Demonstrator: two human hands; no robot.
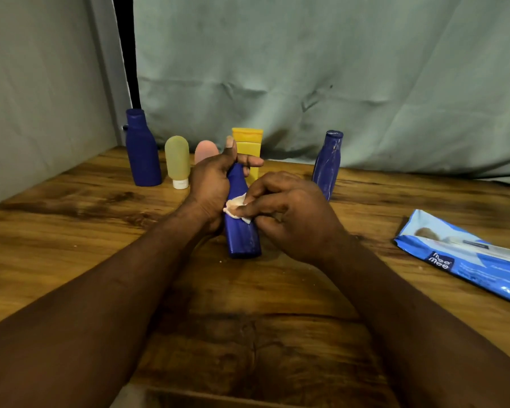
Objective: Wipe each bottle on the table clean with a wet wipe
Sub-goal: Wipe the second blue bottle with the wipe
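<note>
A dark blue bottle (242,231) stands on its base at the middle of the wooden table (71,231), tilted away from me. My left hand (211,187) grips its neck and upper body from the left. My right hand (289,213) pinches a small crumpled white wet wipe (235,209) against the bottle's side. Along the back stand a tall blue bottle (142,148), a green tube (177,161), a pink tube (205,151), a yellow bottle (249,145) and another blue bottle (328,163). The pink tube and yellow bottle are partly hidden behind my left hand.
A blue pack of wet wipes (465,257) lies on the table at the right. A grey-green cloth (306,69) hangs behind the table and a grey wall (36,98) closes the left side. Small crumbs lie near the held bottle's base.
</note>
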